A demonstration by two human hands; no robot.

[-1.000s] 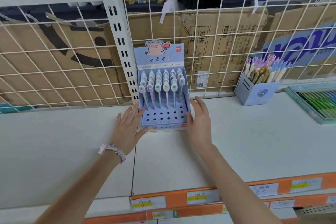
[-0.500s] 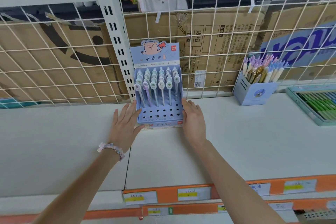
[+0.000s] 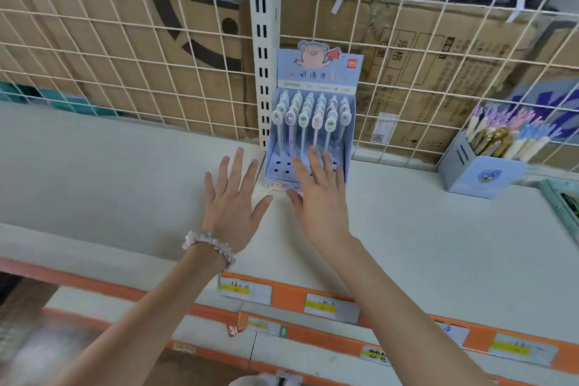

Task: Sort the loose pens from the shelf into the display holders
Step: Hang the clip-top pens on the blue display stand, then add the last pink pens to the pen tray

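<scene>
A single wide-angle view comes from the person's head, looking forward and down at a white shelf from close range; the frame is tilted, so the shelf's orange front edge runs from the left edge down toward the lower right; the wire grid back panel fills the upper half; both forearms enter from the bottom edge, reaching toward the centre; straight lines bow near the borders, and the lower left corner is blurred.

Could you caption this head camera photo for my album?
Both open hands, left and right, hover empty before a blue pen display box on a white shelf.
</scene>
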